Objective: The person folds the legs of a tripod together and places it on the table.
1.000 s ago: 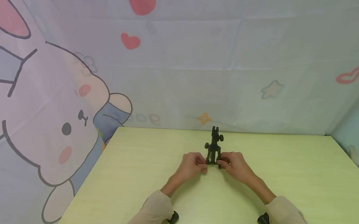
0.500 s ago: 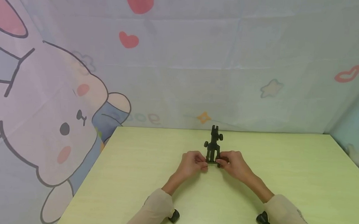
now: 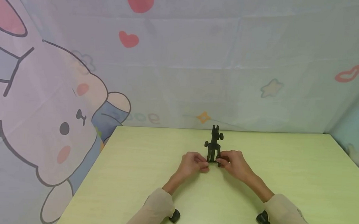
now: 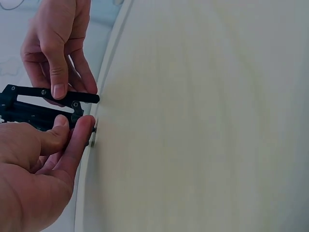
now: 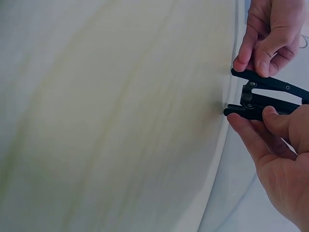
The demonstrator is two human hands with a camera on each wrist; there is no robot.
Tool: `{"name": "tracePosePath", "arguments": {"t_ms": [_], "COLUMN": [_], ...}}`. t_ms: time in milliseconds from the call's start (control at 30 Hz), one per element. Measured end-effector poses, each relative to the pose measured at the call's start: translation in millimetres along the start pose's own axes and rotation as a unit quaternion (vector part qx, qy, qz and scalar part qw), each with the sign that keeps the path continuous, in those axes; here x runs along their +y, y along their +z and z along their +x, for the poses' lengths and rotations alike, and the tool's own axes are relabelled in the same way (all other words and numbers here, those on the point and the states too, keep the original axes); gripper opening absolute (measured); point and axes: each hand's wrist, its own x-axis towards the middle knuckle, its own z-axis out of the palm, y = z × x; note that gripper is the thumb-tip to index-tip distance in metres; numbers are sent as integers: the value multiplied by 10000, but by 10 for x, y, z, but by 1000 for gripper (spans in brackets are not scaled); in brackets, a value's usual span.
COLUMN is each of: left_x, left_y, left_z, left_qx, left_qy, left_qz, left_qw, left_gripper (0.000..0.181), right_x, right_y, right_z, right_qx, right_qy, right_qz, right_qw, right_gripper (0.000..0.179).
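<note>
A small black tripod [image 3: 214,144] stands upright between my hands, with a forked top and a round knob on each side. My left hand [image 3: 192,164] pinches the lower end of one leg between thumb and fingers. Across from it, my right hand [image 3: 235,165] pinches another leg near its foot. The left wrist view shows the leg [image 4: 63,94] under the right thumb, spread from the rest of the tripod and joined to it by a short hinged brace [image 4: 76,112]. Seen from the right wrist, the right thumb and fingers hold a leg [image 5: 246,112]; part of the tripod is out of frame.
The tripod is near the back of a pale yellow-green table [image 3: 133,177]. A printed cloth backdrop [image 3: 180,91] with a rabbit, hearts and stars hangs directly behind the table. Black wrist devices, left [image 3: 175,216] and right [image 3: 263,219], sit below the sleeves.
</note>
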Motion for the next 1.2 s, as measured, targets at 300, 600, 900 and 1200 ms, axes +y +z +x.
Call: {"name": "tracePosePath", "arguments": {"t_ms": [300,600,900,1200], "left_x": [22,29,10,-7], "left_y": [-3,-27,-42,-55], "left_z": [-27,-45,6,49], "left_qx": [-111,-317,-395,-578], "left_qy": [5,180,412,537], "left_qz": [73,511,742,1153], "left_qw": [9999,9980,9956,9902], "left_gripper": [7,5,4,14], "right_x": [2,19,19,-1], "right_y": [2,19,3,-13], "right_z": [0,-14,2,4], "right_qx": [-21,-2,-14,-91], "right_qy": [-15,-136,-147,33], "right_qz": [-41,-101,-35,117], "right_qw": [10000,9999,9999,9999], "right_gripper": [12,13,14,8]}}
